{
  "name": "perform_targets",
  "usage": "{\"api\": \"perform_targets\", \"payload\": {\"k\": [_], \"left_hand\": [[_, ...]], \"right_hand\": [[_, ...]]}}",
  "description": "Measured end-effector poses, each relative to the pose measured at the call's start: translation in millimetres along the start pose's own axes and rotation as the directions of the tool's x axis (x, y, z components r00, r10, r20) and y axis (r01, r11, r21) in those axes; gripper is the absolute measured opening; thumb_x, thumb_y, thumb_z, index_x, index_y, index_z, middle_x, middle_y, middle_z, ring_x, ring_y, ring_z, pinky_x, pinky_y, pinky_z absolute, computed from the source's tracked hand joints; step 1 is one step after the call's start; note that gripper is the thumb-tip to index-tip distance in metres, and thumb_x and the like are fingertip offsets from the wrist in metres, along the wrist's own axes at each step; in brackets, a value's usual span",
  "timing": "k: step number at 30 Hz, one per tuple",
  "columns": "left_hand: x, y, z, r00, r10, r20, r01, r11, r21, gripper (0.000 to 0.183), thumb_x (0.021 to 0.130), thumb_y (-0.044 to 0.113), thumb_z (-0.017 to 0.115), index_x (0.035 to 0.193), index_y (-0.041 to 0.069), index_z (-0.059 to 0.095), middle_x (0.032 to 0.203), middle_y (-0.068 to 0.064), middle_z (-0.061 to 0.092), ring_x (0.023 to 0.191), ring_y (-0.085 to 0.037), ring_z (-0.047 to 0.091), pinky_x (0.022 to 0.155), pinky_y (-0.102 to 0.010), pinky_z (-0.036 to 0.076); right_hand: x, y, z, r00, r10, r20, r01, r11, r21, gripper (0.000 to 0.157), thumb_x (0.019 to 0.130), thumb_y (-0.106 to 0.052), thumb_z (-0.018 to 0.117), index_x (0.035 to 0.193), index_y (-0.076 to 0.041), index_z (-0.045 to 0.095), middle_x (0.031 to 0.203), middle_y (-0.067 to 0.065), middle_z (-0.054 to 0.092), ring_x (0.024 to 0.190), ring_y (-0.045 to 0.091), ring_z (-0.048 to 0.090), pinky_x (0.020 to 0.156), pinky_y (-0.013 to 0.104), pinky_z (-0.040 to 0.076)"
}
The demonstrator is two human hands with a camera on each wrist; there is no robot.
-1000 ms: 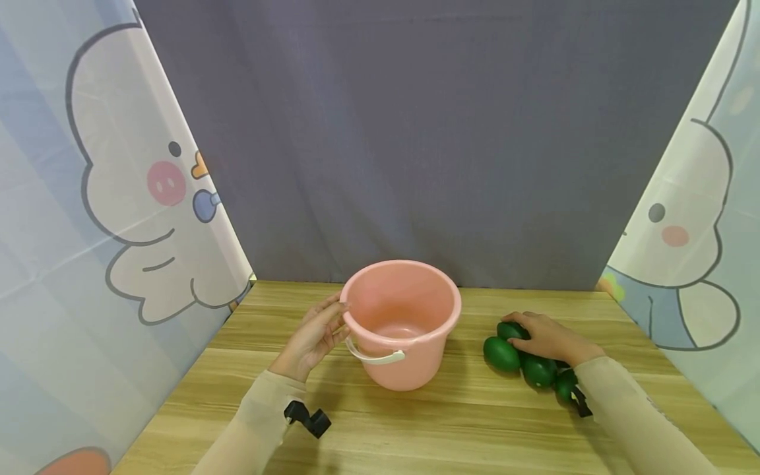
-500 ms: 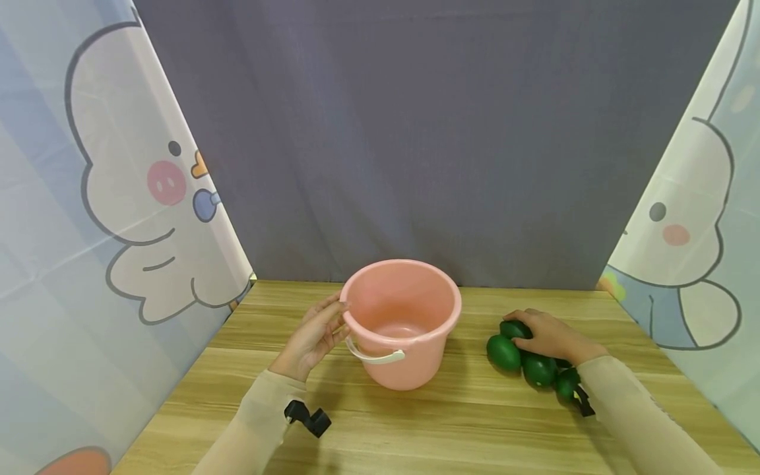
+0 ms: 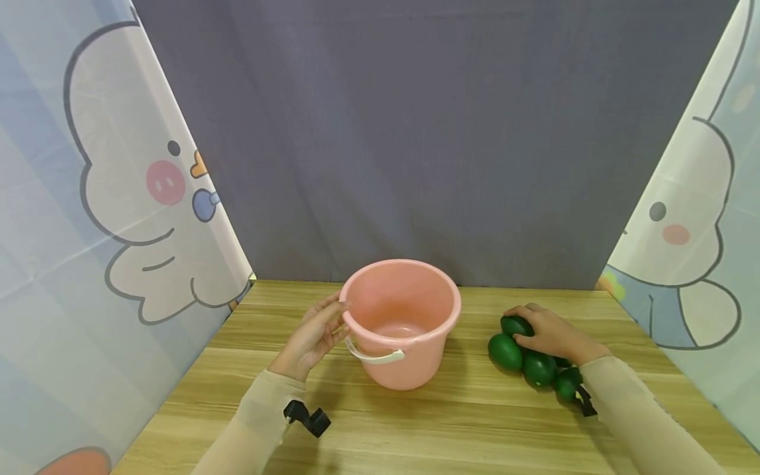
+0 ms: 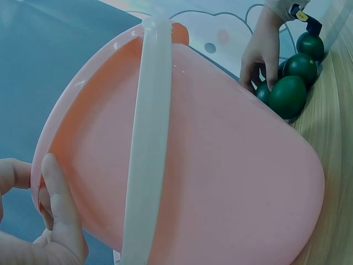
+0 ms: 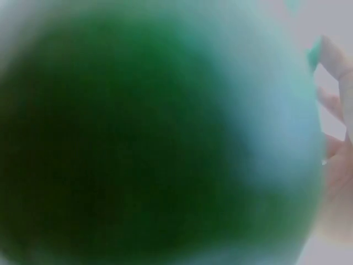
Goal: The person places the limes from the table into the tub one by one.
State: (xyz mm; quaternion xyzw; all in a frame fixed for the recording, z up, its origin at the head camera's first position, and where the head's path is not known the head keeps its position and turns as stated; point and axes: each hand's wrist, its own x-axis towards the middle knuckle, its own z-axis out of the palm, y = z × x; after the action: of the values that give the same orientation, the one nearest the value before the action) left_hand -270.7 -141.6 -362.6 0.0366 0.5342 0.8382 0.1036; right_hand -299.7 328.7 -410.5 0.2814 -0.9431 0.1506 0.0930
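Note:
A pink plastic bucket (image 3: 410,363) with a white handle (image 3: 380,358) stands upright on the table. My left hand (image 3: 313,336) pinches its left rim, the thumb pressed against the outer wall in the left wrist view. To the bucket's right lie several smooth, dark green avocados (image 3: 506,351) in a slanting row. My right hand (image 3: 552,334) reaches over them from the right and grips the farthest avocado (image 3: 515,324) between fingers and thumb. In the right wrist view, a blurred green avocado (image 5: 154,143) fills most of the picture and hides much of the grip.
The wooden table (image 3: 415,429) ends at a dark grey cloth backdrop (image 3: 404,145). Cartoon-printed curtains (image 3: 53,218) hang at both sides. The nearest avocado (image 3: 568,382) lies beside the right wrist's black camera mount (image 3: 584,401).
My right hand and the avocados beside it have shifted slightly to the right, and the hand a touch away from me. The left hand and the bucket have stayed put.

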Motion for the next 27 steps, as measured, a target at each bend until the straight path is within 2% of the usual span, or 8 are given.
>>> {"api": "perform_targets", "payload": {"k": [17,27], "left_hand": [[1.1,-1.4,0.1,1.0,-0.005,-0.01,0.005,1.0,0.009,0.054,0.099,0.007,0.056,0.15,0.002,0.038,0.11,-0.005,0.061,0.074,-0.005,0.061,0.063,-0.015,0.055],[1.6,-1.1,0.7,1.0,-0.008,-0.029,0.008,1.0,0.002,0.051,0.099,0.006,0.057,0.147,0.003,0.041,0.116,-0.009,0.057,0.073,-0.006,0.06,0.063,-0.016,0.055]], "right_hand": [[-4.1,-1.3,-3.7,0.999,-0.013,-0.036,0.013,1.0,-0.007,0.046,0.087,-0.019,0.077,0.128,-0.005,0.062,0.116,0.019,0.061,0.1,0.037,0.063,0.079,0.055,0.056],[-4.9,-9.3,-13.6,0.998,-0.022,-0.053,0.021,1.0,-0.017,0.046,0.087,-0.019,0.077,0.128,-0.005,0.062,0.117,0.021,0.06,0.1,0.039,0.062,0.079,0.057,0.055]]}}
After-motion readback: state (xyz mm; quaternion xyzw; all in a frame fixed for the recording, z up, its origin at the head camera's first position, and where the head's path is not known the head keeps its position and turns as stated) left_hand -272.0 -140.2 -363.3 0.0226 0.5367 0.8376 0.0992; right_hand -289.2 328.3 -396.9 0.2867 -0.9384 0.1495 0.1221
